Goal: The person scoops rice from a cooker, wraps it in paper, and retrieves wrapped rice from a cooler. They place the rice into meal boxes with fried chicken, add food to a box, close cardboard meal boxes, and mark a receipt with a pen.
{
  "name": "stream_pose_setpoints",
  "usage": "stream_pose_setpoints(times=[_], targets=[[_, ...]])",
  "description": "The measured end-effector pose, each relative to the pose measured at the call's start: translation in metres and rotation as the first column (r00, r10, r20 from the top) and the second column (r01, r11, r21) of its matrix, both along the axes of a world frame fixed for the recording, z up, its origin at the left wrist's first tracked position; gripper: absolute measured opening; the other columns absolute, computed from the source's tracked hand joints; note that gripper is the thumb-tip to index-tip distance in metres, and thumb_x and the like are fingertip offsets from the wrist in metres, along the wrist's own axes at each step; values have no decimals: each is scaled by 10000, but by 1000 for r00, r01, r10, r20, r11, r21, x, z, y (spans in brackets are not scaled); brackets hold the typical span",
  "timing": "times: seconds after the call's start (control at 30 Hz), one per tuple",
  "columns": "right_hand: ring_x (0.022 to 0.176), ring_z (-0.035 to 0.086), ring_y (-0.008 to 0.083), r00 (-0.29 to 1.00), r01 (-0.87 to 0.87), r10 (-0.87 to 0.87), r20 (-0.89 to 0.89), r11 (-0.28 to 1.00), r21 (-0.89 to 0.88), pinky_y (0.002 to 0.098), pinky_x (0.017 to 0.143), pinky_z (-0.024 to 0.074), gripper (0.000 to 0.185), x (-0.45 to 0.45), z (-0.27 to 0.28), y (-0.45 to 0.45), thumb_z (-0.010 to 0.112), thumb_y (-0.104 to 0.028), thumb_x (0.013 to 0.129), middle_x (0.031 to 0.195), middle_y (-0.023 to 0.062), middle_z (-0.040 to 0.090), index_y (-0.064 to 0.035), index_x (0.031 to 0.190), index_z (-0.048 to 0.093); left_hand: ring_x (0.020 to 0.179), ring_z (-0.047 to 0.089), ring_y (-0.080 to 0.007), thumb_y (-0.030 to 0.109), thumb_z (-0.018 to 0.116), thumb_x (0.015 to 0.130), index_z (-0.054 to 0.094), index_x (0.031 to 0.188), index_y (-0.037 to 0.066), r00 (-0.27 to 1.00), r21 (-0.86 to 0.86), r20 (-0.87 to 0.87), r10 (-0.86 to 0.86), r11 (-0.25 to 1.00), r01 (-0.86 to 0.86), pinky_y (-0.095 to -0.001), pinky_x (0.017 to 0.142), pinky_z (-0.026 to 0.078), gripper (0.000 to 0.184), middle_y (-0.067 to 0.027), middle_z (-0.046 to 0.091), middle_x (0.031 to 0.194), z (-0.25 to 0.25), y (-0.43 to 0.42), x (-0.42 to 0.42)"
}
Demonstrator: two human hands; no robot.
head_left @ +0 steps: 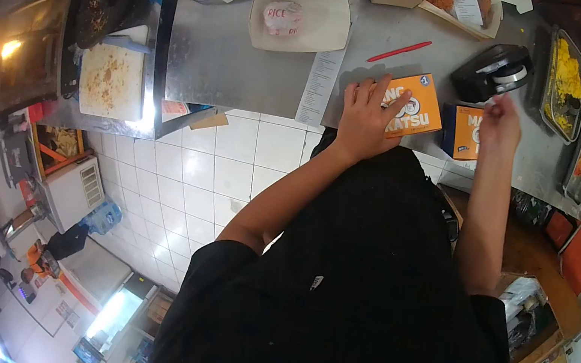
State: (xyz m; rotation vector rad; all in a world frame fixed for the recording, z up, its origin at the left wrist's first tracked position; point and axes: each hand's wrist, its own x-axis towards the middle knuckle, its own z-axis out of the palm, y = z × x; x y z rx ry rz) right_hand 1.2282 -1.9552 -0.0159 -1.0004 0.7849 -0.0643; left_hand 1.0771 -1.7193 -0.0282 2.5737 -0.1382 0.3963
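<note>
My left hand [370,122] rests on an orange takeaway box [422,105] with white lettering, its fingers over the left side and the thumb on the printed face. The box is closed and lies at the table's near edge. My right hand [501,130] is up against the front of a black tape dispenser [478,73], fingertips pinched together just below the tape roll [511,76]. Whatever those fingertips hold is too small to make out. Partly behind my right wrist stands a second orange box [465,133] with a dark side.
A red pen [400,51] and a long receipt [319,87] lie on the steel table [212,55]. Open food boxes line the back, one with a wrapped rice pack [283,19]. A tray of yellow food [566,81] is at right, a cutting board [112,81] at left.
</note>
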Motion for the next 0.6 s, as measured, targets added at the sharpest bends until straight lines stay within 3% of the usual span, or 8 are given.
stream_pose_setpoints(times=[0.07,0.13,0.37,0.6], targets=[[623,489,113,995,-48,50,-84,999,24,270,573,420,73,-18,-3,9,580,-89,959,789,76,606,-23,987,572,1143,458,-375,333,811,588,591,1288,183,1000,-6,-3,1,1000,-1,-528,964,330,748,-185,472,1342,0,0,0],[586,480,117,952,-65,93,-291,992,104,262,518,404,74,-29,-8,20,578,-91,961,791,86,605,-18,969,583,1142,458,-374,336,810,590,590,1288,184,1000,-8,-8,2,1000,-2,-526,960,332,748,-184,475,1337,0,0,0],[580,484,122,931,-132,167,-324,983,126,255,484,383,52,-12,-36,11,572,-44,939,818,96,613,-10,977,579,1147,452,-376,355,802,607,581,1294,189,999,13,-32,-6,1000,6,-523,966,328,741,-182,460,1357,0,0,0],[589,497,139,902,-53,59,-428,998,27,245,477,409,98,9,-25,17,483,68,885,818,127,608,23,947,545,1151,452,-372,360,797,611,584,1295,189,999,18,-37,-10,1000,11,-524,976,324,737,-183,455,1365,0,0,1]])
